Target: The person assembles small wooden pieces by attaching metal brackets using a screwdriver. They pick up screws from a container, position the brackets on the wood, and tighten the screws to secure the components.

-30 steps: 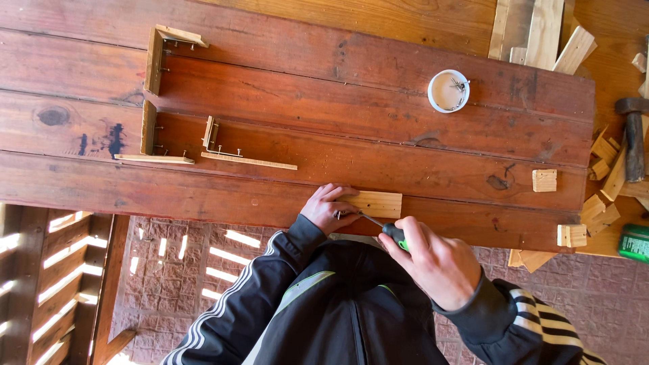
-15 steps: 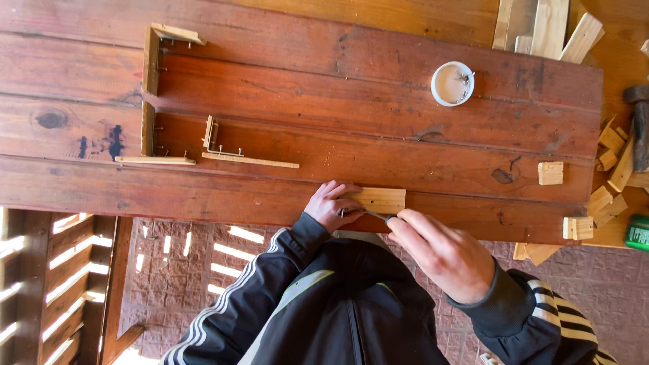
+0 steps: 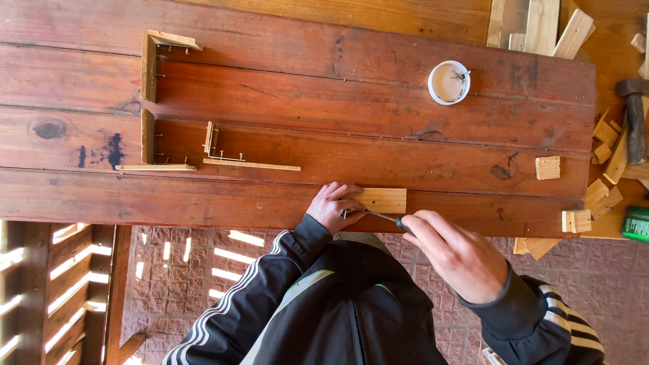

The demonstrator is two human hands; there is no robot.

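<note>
A small pale rectangular wooden block point(image 3: 380, 201) lies flat at the table's near edge; a thin metal-shafted dark-handled screwdriver point(image 3: 382, 217) slants against it.

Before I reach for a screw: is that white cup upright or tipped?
Upright. The white cup shows its round open mouth toward the camera, a few small metal pieces inside, standing on the table.

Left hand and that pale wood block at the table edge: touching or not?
Touching. The head view shows the left hand with fingers lying on the near end of the pale wood block, with no gap visible.
</note>
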